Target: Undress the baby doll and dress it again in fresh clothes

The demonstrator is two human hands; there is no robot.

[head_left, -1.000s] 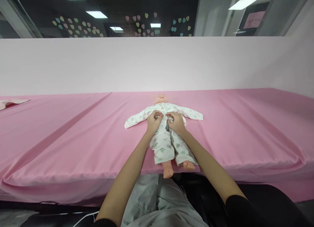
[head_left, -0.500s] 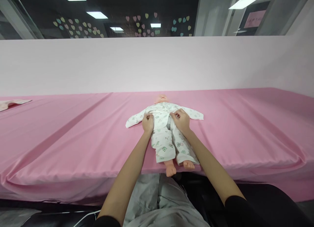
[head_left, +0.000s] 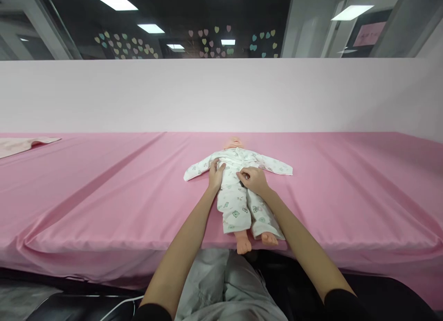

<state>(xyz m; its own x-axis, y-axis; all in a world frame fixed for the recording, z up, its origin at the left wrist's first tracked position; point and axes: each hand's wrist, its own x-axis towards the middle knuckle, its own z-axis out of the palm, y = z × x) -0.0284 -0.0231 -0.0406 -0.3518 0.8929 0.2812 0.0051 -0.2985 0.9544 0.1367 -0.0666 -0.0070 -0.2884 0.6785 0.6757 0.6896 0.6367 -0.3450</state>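
A baby doll (head_left: 243, 243) lies on its back, its bare feet at the table's near edge. It wears a white printed long-sleeved top (head_left: 230, 173) and matching trousers (head_left: 235, 212). My left hand (head_left: 215, 177) rests against the side of the top, thumb and fingers apart. Over the doll's belly, my right hand (head_left: 255, 179) has its thumb and finger pinched at the lower front edge of the top. A small dark patch shows just under those fingers; what it is I cannot make out. The doll's head is mostly cut off by the viewing angle.
A pink cloth (head_left: 131, 196) with folds covers the table. At the far left lies a pale piece of fabric (head_left: 20, 145). Behind the table stands a white wall (head_left: 207, 94) with dark glass above. A white cable (head_left: 121, 304) hangs near my left arm.
My left fingers have loosened from their pinch on the top and spread. My right hand has shifted inward and toward me, bringing the top's front edge over the belly.
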